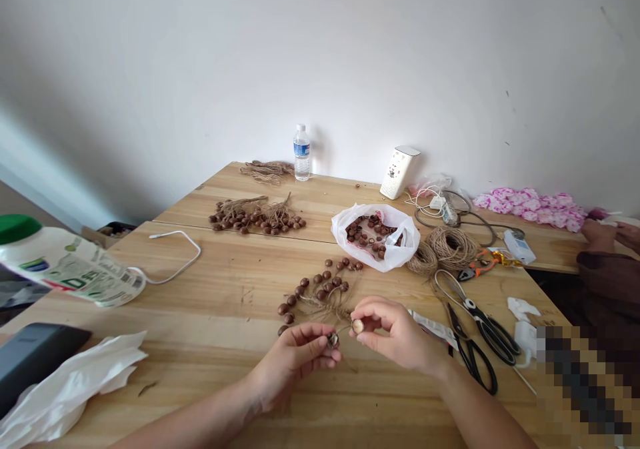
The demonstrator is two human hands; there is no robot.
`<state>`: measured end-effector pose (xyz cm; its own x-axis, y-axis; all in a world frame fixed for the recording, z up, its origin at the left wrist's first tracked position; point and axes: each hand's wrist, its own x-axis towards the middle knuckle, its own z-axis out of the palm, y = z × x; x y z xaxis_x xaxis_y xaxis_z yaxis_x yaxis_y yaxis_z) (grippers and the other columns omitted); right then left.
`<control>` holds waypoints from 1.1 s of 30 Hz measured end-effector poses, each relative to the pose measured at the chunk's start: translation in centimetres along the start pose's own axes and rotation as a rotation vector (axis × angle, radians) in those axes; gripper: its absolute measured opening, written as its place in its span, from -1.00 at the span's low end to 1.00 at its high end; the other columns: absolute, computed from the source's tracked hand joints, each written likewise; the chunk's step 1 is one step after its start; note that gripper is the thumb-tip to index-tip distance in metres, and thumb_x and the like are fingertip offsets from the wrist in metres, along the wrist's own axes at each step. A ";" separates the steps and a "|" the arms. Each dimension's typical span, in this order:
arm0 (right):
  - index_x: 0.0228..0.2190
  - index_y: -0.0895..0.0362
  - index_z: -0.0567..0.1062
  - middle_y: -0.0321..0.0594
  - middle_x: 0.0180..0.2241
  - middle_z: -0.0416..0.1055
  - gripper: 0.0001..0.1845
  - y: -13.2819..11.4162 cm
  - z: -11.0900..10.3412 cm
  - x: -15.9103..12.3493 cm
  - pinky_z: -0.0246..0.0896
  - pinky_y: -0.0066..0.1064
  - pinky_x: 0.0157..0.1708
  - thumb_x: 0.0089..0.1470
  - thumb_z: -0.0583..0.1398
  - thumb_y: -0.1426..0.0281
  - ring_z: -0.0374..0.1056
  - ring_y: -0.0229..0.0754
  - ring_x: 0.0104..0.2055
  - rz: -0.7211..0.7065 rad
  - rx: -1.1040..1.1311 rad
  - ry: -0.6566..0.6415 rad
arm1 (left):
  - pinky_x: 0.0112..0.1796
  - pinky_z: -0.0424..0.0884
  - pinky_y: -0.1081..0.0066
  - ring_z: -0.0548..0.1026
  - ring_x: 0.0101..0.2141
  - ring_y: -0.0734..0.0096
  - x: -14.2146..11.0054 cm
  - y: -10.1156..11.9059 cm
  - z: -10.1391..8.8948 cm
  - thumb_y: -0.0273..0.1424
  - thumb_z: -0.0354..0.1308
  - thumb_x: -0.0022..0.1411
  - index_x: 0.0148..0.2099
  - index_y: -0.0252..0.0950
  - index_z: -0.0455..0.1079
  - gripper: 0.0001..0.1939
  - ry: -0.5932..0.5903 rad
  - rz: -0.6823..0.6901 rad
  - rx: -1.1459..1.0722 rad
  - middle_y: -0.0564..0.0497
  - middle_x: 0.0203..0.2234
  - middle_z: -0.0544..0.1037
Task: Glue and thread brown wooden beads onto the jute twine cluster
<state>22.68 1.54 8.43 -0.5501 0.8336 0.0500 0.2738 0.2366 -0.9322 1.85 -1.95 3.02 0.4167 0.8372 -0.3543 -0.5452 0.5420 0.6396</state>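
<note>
My left hand (311, 346) pinches a dark, broken nutshell piece (333, 339) between thumb and fingers, its inside turned upward. A short distance to the right, my right hand (387, 332) grips a half nutshell (358, 326) with a pale inside. Just beyond both hands lies a bunch of round brown nuts (318, 279) joined by twine strands (325, 309). Behind them, a white plastic bag (397, 257) stands open with many loose brown nuts (373, 232) in it.
Twine balls (453, 245), pliers (479, 265) and scissors (483, 332) lie at the right. Nut bunches (257, 215), a water bottle (301, 154) and a white box (400, 172) are farther back. A green-capped bottle (75, 262) lies left. Another person's hand (600, 235) shows far right.
</note>
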 end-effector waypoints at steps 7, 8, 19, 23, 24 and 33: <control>-0.13 0.12 0.47 -0.14 -0.15 0.30 -0.73 -0.7 0.2 -0.3 0.32 -0.47 -0.30 0.09 0.18 0.43 0.35 -0.28 -0.26 0.005 -0.056 -0.088 | -0.26 0.43 0.33 0.57 -0.37 0.29 0.1 0.0 -0.1 -0.42 0.36 -0.03 -0.26 -0.40 0.50 -0.76 -0.006 0.002 -0.013 -0.10 -0.41 0.60; -0.10 0.11 0.47 -0.14 -0.15 0.30 -0.72 -1.1 0.3 -0.3 0.31 -0.47 -0.30 0.11 0.16 0.44 0.34 -0.27 -0.24 -0.009 -0.091 -0.111 | -0.26 0.43 0.33 0.57 -0.37 0.29 0.1 0.0 -0.1 -0.42 0.36 -0.02 -0.26 -0.40 0.50 -0.76 -0.009 0.004 -0.010 -0.10 -0.41 0.60; -0.12 0.10 0.45 -0.14 -0.22 0.37 -0.68 -1.4 1.7 -0.6 0.32 -0.42 -0.28 0.06 0.14 0.53 0.33 -0.24 -0.30 -0.206 -0.267 -0.008 | -0.26 0.42 0.35 0.55 -0.37 0.33 0.0 0.2 0.1 -0.39 0.35 -0.01 -0.25 -0.41 0.51 -0.74 -0.036 0.015 0.027 -0.12 -0.42 0.61; -0.10 0.10 0.41 -0.12 -0.21 0.38 -0.61 -0.8 3.0 -0.9 0.30 -0.35 -0.19 0.01 0.11 0.61 0.33 -0.17 -0.21 -0.287 -0.415 0.066 | -0.25 0.42 0.34 0.53 -0.37 0.35 0.1 0.0 -0.1 -0.41 0.32 0.03 -0.23 -0.40 0.51 -0.77 -0.059 0.025 0.028 -0.12 -0.38 0.60; -0.11 0.10 0.40 -0.12 -0.22 0.38 -0.61 -0.7 3.3 -0.9 0.30 -0.33 -0.19 0.00 0.10 0.61 0.32 -0.15 -0.20 -0.301 -0.462 0.083 | -0.26 0.42 0.35 0.53 -0.37 0.36 0.2 -0.1 -0.1 -0.41 0.32 0.03 -0.24 -0.40 0.52 -0.78 -0.061 0.025 0.027 -0.11 -0.39 0.60; -0.12 0.13 0.39 -0.11 -0.27 0.38 -0.70 -0.5 4.6 -1.0 0.29 -0.26 -0.23 0.10 0.06 0.57 0.30 -0.10 -0.24 -0.313 -0.680 0.113 | -0.29 0.41 0.42 0.49 -0.40 0.45 0.0 -0.2 0.1 -0.44 0.33 0.01 -0.28 -0.39 0.54 -0.82 -0.070 0.046 0.035 -0.04 -0.44 0.58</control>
<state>19.46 -1.65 7.18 -0.6080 0.7144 0.3464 0.5649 0.6958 -0.4436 2.03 -2.04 2.91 0.4424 0.8534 -0.2758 -0.5395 0.4989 0.6783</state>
